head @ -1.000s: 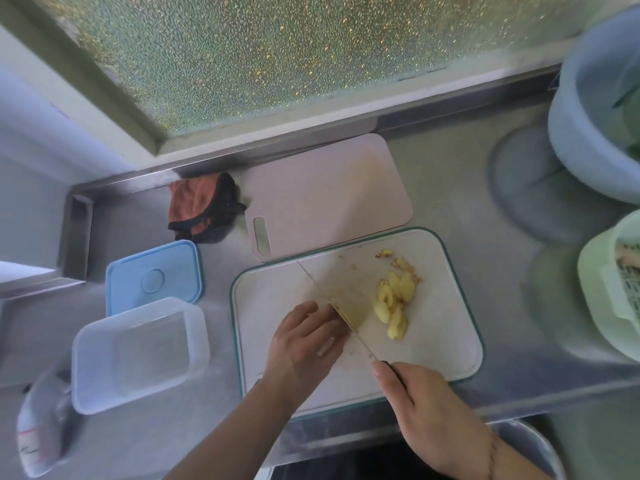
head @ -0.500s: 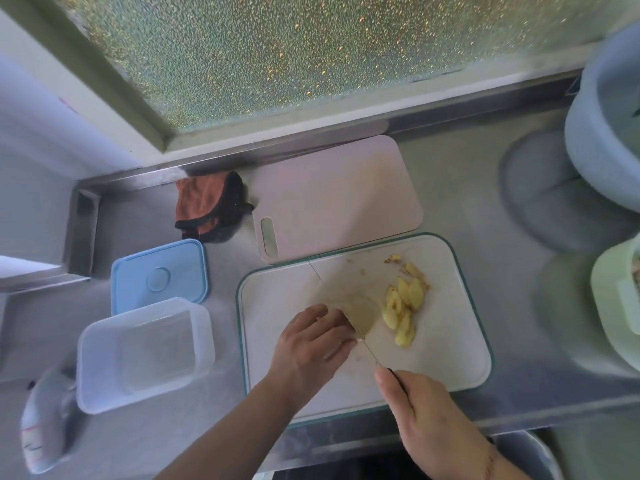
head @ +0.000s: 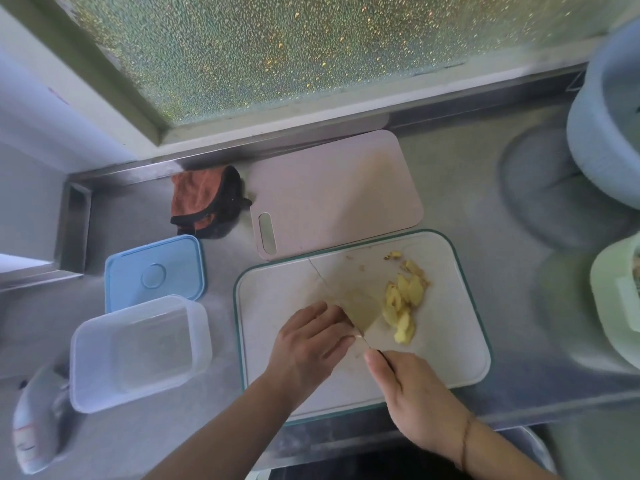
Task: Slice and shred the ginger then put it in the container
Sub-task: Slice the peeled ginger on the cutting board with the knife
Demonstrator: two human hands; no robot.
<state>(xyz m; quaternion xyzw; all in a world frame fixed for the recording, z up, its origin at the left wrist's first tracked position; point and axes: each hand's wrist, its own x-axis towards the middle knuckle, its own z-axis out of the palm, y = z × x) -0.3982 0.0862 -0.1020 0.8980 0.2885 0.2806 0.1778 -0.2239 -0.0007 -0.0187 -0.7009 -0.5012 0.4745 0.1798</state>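
On a steel counter [head: 450,188] below a frosted window, a white cutting board with a green rim [head: 457,351] lies in front of the person. The right hand [head: 415,400] grips the dark handle of a knife [head: 360,306], fingers curled around it and the forefinger laid along the top; the blade runs diagonally across the board toward its far edge. The left hand [head: 308,344] rests on the board just left of the blade, fingers bent and held close together, fingertips against the blade's side; whether they pin a piece of ginger beneath them cannot be told. The cut ginger slices [head: 403,306] lie in a loose pile on the board just right of the blade, with a few scraps beyond them. A clear plastic container [head: 138,351] stands to the left of the board, its blue lid [head: 154,271] flat beside it. A second, pinkish board [head: 336,192] and an orange cloth [head: 204,199] lie farther back. A packet at the lower left [head: 38,427] bears printing too blurred to read.
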